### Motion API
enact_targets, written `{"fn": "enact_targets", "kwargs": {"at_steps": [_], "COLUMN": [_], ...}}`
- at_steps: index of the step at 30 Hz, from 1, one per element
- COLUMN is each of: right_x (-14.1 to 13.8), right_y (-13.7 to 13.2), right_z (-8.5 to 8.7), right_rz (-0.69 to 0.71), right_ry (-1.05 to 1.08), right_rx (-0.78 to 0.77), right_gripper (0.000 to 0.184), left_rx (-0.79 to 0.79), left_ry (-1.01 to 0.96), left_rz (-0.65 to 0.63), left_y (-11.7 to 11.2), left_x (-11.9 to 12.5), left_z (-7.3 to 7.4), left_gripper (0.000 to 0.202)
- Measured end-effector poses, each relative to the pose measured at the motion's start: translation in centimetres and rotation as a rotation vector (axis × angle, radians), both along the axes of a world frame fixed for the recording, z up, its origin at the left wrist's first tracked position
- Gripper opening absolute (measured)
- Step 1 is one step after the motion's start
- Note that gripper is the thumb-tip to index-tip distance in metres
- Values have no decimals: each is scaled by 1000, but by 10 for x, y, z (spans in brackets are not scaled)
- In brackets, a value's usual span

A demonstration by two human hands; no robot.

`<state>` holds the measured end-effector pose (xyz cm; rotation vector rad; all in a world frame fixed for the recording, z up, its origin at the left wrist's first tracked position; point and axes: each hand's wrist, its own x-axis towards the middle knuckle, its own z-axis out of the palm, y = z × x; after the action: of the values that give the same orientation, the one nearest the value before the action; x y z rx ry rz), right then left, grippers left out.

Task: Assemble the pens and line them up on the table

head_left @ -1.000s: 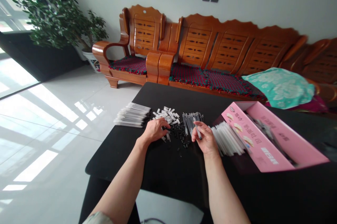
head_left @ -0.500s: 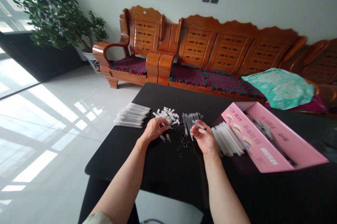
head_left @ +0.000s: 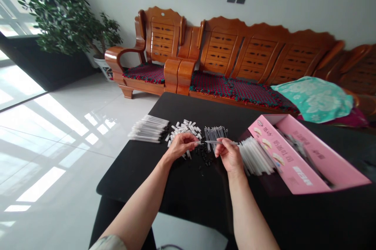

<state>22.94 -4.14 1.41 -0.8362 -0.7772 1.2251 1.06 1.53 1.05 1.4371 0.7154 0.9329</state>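
My right hand is closed on a slim pen, its tip pointing left. Facing that tip, my left hand pinches a small whitish pen cap, mostly hidden by the fingers. A narrow gap seems to separate cap and tip. Beyond my left hand lie loose white pen caps, with small black plugs between the hands. Dark ink refills lie behind the pen. Beside my right hand is a pile of translucent pen barrels. Capped-looking pens are stacked at the left.
An open pink box with Chinese print stands on the black table at the right, holding dark contents. Behind the table runs a wooden sofa with a turquoise cloth. A potted plant stands at the far left.
My left hand has moved right from beside the white caps towards the pen. My right hand has turned the pen so that it lies nearly level, tip towards the left hand.
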Motion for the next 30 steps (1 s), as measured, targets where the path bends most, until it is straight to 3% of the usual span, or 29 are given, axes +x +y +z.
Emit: {"fn": "enact_targets", "kwargs": {"at_steps": [11,23,26,30], "right_x": [-4,-5,-4,1], "right_y": [0,-1,0,1], "right_z": [-3,-1,-3,-5], "right_rz": [70,46,28,15], "right_ry": [-73,-75,-61,-21], "right_rx": [-45,-64,-80,-117], "right_gripper": [17,19,19,18], "left_rx": [5,1,82,317], "left_ry": [32,167,230,349], "left_rz": [-48,-36,20,109], "left_y": [-7,-11,-16,-22], "left_x": [11,14,19,26], "left_z": [0,-1,2,7], "left_gripper": [35,39,33,21]}}
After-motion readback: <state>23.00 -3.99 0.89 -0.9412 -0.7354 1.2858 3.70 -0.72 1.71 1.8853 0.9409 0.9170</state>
